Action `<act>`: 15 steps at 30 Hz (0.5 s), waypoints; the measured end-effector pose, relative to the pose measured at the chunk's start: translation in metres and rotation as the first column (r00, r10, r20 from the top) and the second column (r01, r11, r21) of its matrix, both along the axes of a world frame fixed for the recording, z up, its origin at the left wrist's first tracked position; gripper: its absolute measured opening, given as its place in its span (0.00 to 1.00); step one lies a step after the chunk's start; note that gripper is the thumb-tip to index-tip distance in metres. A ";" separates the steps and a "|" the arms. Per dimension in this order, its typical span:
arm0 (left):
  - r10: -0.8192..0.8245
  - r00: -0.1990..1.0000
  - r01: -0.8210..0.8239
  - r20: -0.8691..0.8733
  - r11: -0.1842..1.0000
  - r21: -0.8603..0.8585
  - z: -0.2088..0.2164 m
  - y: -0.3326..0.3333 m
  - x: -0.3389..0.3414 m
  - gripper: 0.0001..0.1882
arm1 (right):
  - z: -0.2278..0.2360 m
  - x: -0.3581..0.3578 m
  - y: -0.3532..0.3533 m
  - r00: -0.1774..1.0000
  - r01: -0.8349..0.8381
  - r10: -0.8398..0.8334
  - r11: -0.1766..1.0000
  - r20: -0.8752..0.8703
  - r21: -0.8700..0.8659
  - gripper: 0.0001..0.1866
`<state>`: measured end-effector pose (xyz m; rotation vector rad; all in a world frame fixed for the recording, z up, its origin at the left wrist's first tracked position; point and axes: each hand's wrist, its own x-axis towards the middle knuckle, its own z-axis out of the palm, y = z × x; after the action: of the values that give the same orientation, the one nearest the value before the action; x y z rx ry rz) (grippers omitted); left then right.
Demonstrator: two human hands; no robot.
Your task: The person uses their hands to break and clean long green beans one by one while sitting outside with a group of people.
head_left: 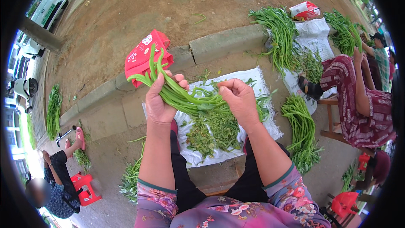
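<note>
My left hand (161, 97) is closed around a bunch of long green leafy vegetable stems (179, 95). The cut ends stick out past its thumb to the upper left, and the leafy ends point right. At the leafy end, my right hand (239, 101) has thumb and forefinger pinched together; what lies between the tips is too small to make out. Below both hands a white woven sheet (268, 131) is spread on the ground, with a heap of loose torn leaves (211, 137) on it.
A red bag (147, 57) leans on the concrete curb (223, 40) ahead. Bundles of greens lie at the right (299, 122), far right (276, 33) and lower left (134, 177). People sit on both sides, one in maroon patterned trousers (339, 88). A red stool (86, 190) stands left.
</note>
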<state>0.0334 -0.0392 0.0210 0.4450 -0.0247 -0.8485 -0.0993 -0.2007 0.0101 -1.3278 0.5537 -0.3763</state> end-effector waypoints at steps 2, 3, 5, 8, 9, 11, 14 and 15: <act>-0.039 0.999 0.040 -0.005 0.999 0.037 -0.005 -0.006 -0.004 0.10 | -0.005 0.000 0.004 1.000 0.000 0.004 0.977 0.016 -0.212 0.05; -0.053 0.999 0.053 -0.001 0.996 0.070 -0.005 -0.007 -0.007 0.10 | -0.004 0.001 0.008 0.998 -0.016 0.032 0.970 0.063 -0.241 0.06; -0.093 0.995 0.091 0.021 0.993 0.081 -0.009 -0.011 -0.009 0.11 | 0.003 0.001 0.011 0.994 -0.073 0.095 0.942 0.050 -0.327 0.06; -0.137 0.990 0.132 0.034 0.984 0.122 -0.014 -0.011 -0.010 0.11 | 0.007 0.001 0.016 0.989 -0.113 0.141 0.921 0.047 -0.372 0.06; -0.136 0.990 0.131 0.032 0.984 0.123 -0.015 -0.011 -0.010 0.11 | 0.008 0.002 0.016 0.989 -0.111 0.140 0.912 0.047 -0.394 0.06; -0.131 0.991 0.126 0.030 0.984 0.126 -0.017 -0.012 -0.010 0.11 | 0.009 0.002 0.017 0.991 -0.104 0.130 0.906 0.036 -0.410 0.07; -0.137 0.988 0.127 0.071 0.984 0.129 -0.017 -0.013 -0.012 0.11 | 0.011 0.004 0.020 0.995 -0.081 0.097 0.914 0.020 -0.398 0.07; -0.124 0.990 0.114 0.071 0.985 0.127 -0.017 -0.015 -0.013 0.11 | 0.010 0.004 0.020 0.996 -0.073 0.086 0.915 0.016 -0.398 0.07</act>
<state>0.0205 -0.0537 0.0036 0.5966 -0.0725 -0.9532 -0.0950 -0.1806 0.0206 -1.7276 0.4046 -0.4590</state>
